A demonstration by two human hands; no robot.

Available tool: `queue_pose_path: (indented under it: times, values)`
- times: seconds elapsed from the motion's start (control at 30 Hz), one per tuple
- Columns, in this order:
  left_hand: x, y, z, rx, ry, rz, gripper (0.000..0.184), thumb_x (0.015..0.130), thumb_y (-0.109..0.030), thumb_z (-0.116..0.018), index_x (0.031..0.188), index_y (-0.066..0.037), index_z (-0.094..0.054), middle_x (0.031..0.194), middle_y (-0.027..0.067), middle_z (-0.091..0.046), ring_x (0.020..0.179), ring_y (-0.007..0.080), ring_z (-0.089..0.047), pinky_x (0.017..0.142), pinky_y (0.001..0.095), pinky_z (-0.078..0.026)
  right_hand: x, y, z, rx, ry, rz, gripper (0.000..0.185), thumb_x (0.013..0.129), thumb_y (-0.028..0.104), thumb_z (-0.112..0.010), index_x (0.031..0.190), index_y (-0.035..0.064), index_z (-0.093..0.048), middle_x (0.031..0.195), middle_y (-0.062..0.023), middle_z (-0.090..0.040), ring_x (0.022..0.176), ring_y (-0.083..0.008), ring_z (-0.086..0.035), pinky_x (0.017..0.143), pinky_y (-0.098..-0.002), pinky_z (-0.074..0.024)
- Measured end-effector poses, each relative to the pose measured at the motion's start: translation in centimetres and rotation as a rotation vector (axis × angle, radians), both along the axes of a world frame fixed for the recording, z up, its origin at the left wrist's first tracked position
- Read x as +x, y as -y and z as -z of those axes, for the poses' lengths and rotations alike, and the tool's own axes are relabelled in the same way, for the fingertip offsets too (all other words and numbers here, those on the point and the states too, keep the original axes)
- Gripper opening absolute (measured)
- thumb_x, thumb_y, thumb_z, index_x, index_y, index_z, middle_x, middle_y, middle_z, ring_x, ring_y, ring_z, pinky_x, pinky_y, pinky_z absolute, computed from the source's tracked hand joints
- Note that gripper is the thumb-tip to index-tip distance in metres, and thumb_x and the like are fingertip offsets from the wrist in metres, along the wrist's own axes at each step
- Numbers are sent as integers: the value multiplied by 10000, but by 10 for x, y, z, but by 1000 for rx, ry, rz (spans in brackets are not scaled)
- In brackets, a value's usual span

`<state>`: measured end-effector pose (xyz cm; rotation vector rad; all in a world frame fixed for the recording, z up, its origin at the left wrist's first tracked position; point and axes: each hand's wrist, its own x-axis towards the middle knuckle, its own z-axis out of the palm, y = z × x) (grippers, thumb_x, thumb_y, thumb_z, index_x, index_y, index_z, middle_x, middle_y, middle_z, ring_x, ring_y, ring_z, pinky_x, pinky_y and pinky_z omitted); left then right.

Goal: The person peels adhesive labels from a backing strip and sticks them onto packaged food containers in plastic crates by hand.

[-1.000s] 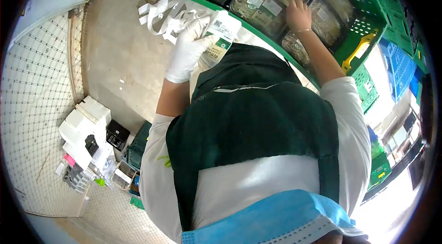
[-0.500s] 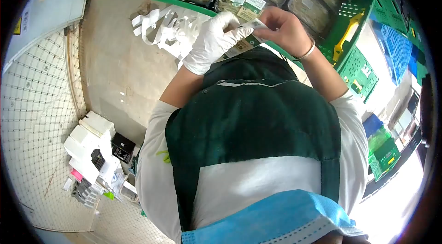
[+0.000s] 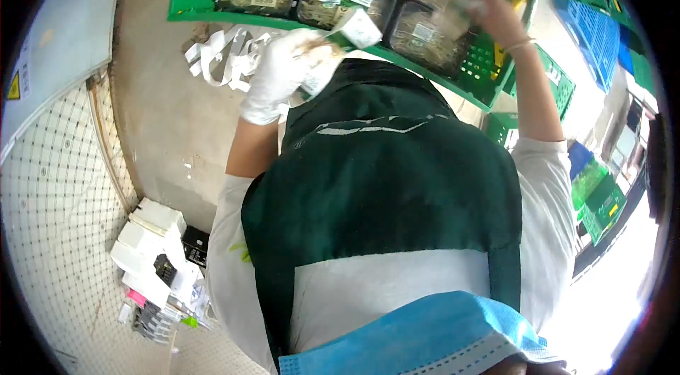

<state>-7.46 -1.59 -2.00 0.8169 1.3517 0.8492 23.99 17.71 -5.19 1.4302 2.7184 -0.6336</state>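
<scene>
Several packs [image 3: 312,14] of pale, stringy contents are sitting in rows inside a green crate [image 3: 244,19]. Those on the left and in the middle are wearing two labels: one small and white, the other banded white, green and beige. Two on the right are showing just a small white label each. Rows of print are filling these labels, but the lettering is too small to read, and so is any brand.

The person's left hand, in a white glove [image 3: 273,81], is closing around a bunch of labels [image 3: 360,29], just beside the near side of the crate. One label's white end is sticking out past the fingers, its dark print unreadable.

The bare right hand [image 3: 498,19] is hovering over the packs on the right, blurred. A smeared pale-green patch, seemingly a label, is showing near its fingertips; the blur is hiding whether the fingers are pinching it.

White paper strips [image 3: 230,67] are curling in a tangle near the glove. A yellow warning triangle [image 3: 14,87] is marking the panel at far left, its wording illegible. The person is wearing a dark green apron [image 3: 382,191] and a blue mask [image 3: 425,332].
</scene>
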Motion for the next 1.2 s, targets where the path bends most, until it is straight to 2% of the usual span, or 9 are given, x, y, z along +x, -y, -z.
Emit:
queue_pose_path:
  times: [0.13,0.2,0.33,0.5,0.77,0.87,0.93,1.07,1.2]
  values:
    - [-13,0,18,494,-76,18,146,749,28,-510,888,25,-554,869,58,-548,749,128,-542,725,229,-429,7,46,94,-156,588,-261,283,816,138,-405,1070,13,-416,1012,-201,-540,861,-324,-565,788,-382,-444]
    - [-20,-17,-2,-311,642,-231,123,766,11,-483,863,15,-559,841,54,-558,706,133,-550,696,220,-431,-4,53,103,-201,621,-97,255,802,107,-399,1041,22,-427,1024,-194,-532,902,-320,-548,787,-380,-442]
    - [-27,-11,15,442,183,43,181,735,29,-486,891,10,-574,845,73,-593,709,122,-565,645,213,-439,-23,52,103,-321,697,143,258,793,91,-398,1046,45,-406,1014,-202,-527,941,-336,-528,771,-397,-446]
    - [-21,5,5,265,383,-245,268,631,110,-589,885,23,-575,879,93,-598,759,159,-572,660,264,-451,-17,61,83,-120,720,33,581,664,313,-642,1123,60,-391,1075,-177,-431,979,-337,-474,785,-388,-450]
    - [-39,12,40,487,829,-386,292,678,-177,-604,855,42,-527,778,157,-580,731,249,-560,664,312,-455,-47,15,103,-459,874,-339,663,628,436,-669,1152,100,-440,1113,-151,-503,1040,-302,-468,885,-378,-363]
    - [-40,-2,34,520,1187,-221,291,657,-192,-593,856,12,-534,748,169,-569,682,269,-549,615,321,-448,-116,42,-9,-593,-104,-79,453,694,330,-661,1028,61,-514,916,-95,-581,867,-192,-556,756,-306,-435]
    - [-29,0,9,252,846,-489,162,696,-129,-570,801,-6,-582,748,104,-587,677,203,-549,639,295,-433,-142,72,-53,-595,-670,-143,404,719,254,-653,1036,52,-503,921,-89,-581,829,-166,-566,722,-283,-452]
    - [-14,0,-3,167,210,-311,99,742,-92,-621,805,-18,-602,701,13,-576,662,65,-496,623,192,-388,-168,98,-69,-167,-729,-265,371,696,178,-658,998,25,-506,816,-129,-563,760,-208,-577,666,-282,-454]
    - [11,-8,-23,260,103,-314,138,746,-52,-604,866,13,-584,842,51,-601,750,116,-547,681,232,-427,-148,96,-62,-470,-651,-143,300,701,122,-629,974,36,-536,772,-149,-561,700,-230,-582,616,-293,-455]
